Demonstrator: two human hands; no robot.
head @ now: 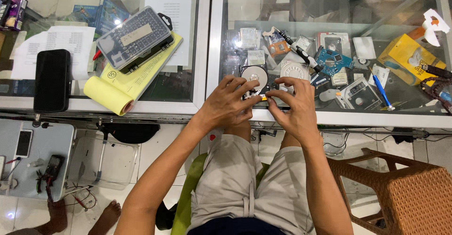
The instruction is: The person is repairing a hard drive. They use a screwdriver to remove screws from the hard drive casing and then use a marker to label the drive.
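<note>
Opened hard drive [254,77] lies on the glass bench [329,118] right under our fingers. We judge we are mid-disassembly: left hand [227,102] steadies its near edge, right hand [293,104] pinches a small orange part. Next needs a careful lift, screwdriver [381,90] lying to the right.

Two hands: left hand [229,104], right hand [293,104]. One opened hard drive [254,76] with a bare shiny platter. One blue circuit board [333,60]. One blue-handled screwdriver [381,90]; one black-and-white screwdriver [299,51]. One clear-lidded bit case [134,38]. One yellow paper roll [113,93]. One black phone [52,80] on the worktop [202,51]. One brown wicker stool [404,188]. Two bare feet [106,217] of another person on the floor.
</note>
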